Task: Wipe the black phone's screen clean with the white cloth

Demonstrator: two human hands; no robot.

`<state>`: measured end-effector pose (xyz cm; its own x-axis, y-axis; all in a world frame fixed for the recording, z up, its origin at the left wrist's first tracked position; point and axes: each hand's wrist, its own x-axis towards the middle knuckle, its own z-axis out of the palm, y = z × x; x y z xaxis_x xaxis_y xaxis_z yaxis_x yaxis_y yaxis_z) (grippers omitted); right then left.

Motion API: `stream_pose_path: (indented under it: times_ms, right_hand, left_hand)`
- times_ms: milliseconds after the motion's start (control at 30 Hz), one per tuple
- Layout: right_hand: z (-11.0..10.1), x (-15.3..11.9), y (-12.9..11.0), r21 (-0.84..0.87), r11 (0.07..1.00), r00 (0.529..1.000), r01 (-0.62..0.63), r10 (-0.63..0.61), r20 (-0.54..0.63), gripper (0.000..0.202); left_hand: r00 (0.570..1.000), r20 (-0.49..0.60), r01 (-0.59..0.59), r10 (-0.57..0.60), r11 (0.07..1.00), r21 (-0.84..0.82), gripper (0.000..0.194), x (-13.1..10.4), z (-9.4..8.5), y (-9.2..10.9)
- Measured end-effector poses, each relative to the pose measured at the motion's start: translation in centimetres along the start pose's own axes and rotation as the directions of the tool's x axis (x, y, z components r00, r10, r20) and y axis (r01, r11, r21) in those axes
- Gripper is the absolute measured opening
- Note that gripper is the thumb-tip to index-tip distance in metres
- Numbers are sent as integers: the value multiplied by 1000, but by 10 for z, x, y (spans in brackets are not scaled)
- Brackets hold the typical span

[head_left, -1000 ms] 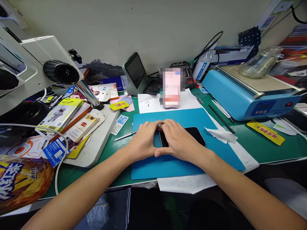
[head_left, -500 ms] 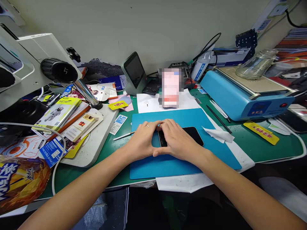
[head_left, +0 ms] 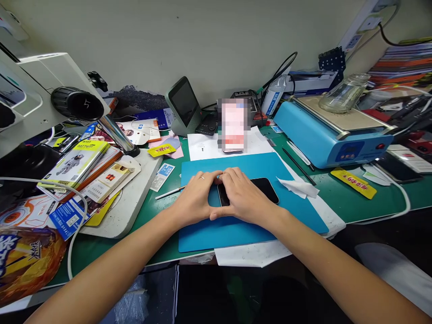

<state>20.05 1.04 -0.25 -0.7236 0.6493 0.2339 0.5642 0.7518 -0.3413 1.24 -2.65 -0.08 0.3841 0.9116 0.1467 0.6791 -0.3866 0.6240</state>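
Both of my hands rest over the blue work mat (head_left: 209, 238), fingertips meeting at the far side and thumbs meeting at the near side, so they frame a gap. My left hand (head_left: 192, 200), with a ring on one finger, is open, its curved fingers apart from the thumb and nothing in them. Also open, my right hand (head_left: 246, 198) lies over a black-screened smartphone (head_left: 268, 191) and covers its middle; whether the palm presses on it is hidden. Just left of my left hand, a thin white stick-like tool (head_left: 168, 193) lies on the mat's edge.
A crumpled white wipe (head_left: 299, 186) lies right of the phone. Beyond it sit a blue heating plate machine (head_left: 303, 135) and a glass jar (head_left: 344, 96). A microscope stand (head_left: 118, 135) and stacked boxes (head_left: 77, 166) fill the left. A blurred upright screen (head_left: 234, 126) stands behind the mat.
The whole view has shifted slightly, so things appear a little further left. My hands keep the same pose over the phone and mat.
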Motion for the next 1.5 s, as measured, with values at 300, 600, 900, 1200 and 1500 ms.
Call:
stream_pose_path:
  times_ms: [300,600,900,1200,1500]
  right_hand:
    - [-2,-2,-3,0,1000,1000,19,-19,-18,68]
    - [-1,-5,-5,-41,999,997,28,-30,-64,67]
    - [1,-8,-7,-75,996,995,37,-44,-91,64]
    - [4,-9,-7,-97,995,989,38,-51,-136,69]
    - [-33,-36,4,-40,998,999,46,-46,-9,74]
  left_hand:
    - [1000,-6,-4,4,1000,-7,75,-1,1,1]
    - [1000,-2,17,-17,1000,-11,77,-1,1,1]
    - [1000,-15,11,-11,1000,-20,67,-2,4,-2]
    - [999,-19,-38,38,999,14,67,-2,6,-3]
    - [998,-5,-66,67,994,92,60,-3,2,1]
